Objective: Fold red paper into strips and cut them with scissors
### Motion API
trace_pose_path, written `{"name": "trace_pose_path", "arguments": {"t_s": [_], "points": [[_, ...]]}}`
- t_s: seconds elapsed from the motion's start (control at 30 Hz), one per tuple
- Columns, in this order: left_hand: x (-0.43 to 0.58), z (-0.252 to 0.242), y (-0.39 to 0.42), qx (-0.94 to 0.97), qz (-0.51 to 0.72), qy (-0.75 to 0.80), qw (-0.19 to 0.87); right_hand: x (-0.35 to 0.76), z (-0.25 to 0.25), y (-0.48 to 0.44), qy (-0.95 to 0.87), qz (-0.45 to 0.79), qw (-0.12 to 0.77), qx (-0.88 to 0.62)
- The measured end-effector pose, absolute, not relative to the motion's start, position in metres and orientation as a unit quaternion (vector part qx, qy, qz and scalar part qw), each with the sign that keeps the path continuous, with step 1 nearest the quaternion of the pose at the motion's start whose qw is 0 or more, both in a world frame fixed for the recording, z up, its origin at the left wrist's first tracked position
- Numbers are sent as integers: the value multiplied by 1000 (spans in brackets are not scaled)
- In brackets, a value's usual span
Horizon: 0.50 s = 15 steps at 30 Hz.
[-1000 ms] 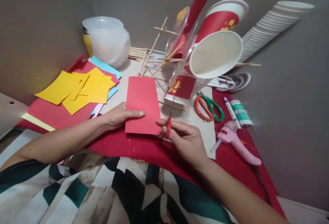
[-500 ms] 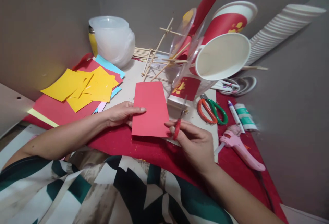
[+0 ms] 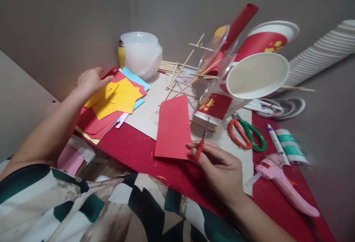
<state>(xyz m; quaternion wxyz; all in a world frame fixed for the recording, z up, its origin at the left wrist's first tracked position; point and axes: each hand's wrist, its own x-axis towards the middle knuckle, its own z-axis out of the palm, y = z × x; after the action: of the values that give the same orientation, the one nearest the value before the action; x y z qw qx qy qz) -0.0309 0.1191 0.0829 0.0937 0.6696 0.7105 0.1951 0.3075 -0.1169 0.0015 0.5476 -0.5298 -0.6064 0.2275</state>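
Note:
My right hand is closed on a sheet of red paper, pinching its lower right edge. The same hand holds small red-handled scissors, their thin metal blades pointing up and away. The sheet stands tilted above the table's front edge, its top left corner slanted. My left hand is over the far left of a paper pile, thumb stretched apart and other fingers partly hidden. Below it lie yellow paper pieces on red sheets. A curved red thing shows just past the thumb.
Ahead stands a stick frame with red-and-white paper cups. Plastic bowls are at the back, stacked cups at the right. Scissors with orange and green handles, a marker and a pink glue gun lie right.
My left hand has let go of the red paper and moved left to the paper pile. My right hand keeps the sheet and small scissors. The view has shifted left and up.

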Motion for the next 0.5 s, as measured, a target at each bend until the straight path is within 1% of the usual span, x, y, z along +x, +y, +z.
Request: {"name": "trace_pose_path", "arguments": {"t_s": [0.13,0.17,0.23,0.3,0.5], "points": [[-53,62,145,636,189,743,90,309,-1,-116,-623,219,536,-526],[-54,56,149,628,164,756,88,309,-1,-116,-629,216,533,-523],[-54,45,153,636,74,766,55,309,-1,-115,-639,212,529,-517],[-52,38,153,643,19,765,27,308,0,-115,-648,212,525,-510],[-34,34,133,672,-8,740,-30,305,3,-113,-666,218,504,-505]]}}
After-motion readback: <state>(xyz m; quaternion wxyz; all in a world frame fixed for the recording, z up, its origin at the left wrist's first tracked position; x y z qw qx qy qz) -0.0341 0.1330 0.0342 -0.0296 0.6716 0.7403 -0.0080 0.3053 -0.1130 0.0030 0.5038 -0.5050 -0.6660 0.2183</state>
